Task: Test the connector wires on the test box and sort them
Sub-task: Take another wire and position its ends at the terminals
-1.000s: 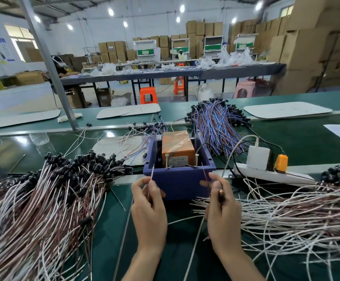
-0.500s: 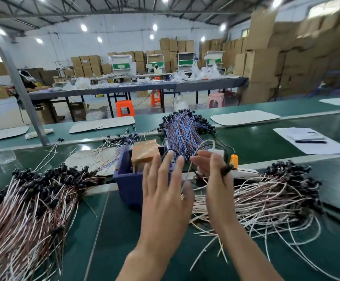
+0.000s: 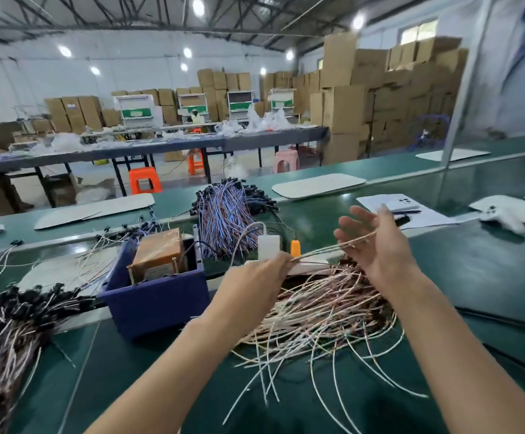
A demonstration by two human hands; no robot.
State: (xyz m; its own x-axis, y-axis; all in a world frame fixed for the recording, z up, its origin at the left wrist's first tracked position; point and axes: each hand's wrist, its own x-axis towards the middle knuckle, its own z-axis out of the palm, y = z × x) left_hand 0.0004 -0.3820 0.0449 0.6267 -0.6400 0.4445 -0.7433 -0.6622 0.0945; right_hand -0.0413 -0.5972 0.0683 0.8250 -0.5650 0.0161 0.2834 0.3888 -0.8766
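Holding wire (image 3: pixel 323 249) over pile (image 3: pixel 326 305) toward counter (image 3: pixel 474 277) right edge. My left hand (image 3: pixel 254 278) pinches one end; my right hand (image 3: pixel 380 249) wide, wire lying loose across palm. Might slip, fall in wrong pile.

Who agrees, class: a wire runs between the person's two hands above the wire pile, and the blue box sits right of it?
Wrong side: the head view shows the blue box left of the wire pile. The wire does run between left hand and right hand.

left wire pile (image 3: pixel 4 333): cut by edge | right hand (image 3: pixel 380 249) fingers (image 3: pixel 364 218): blurred
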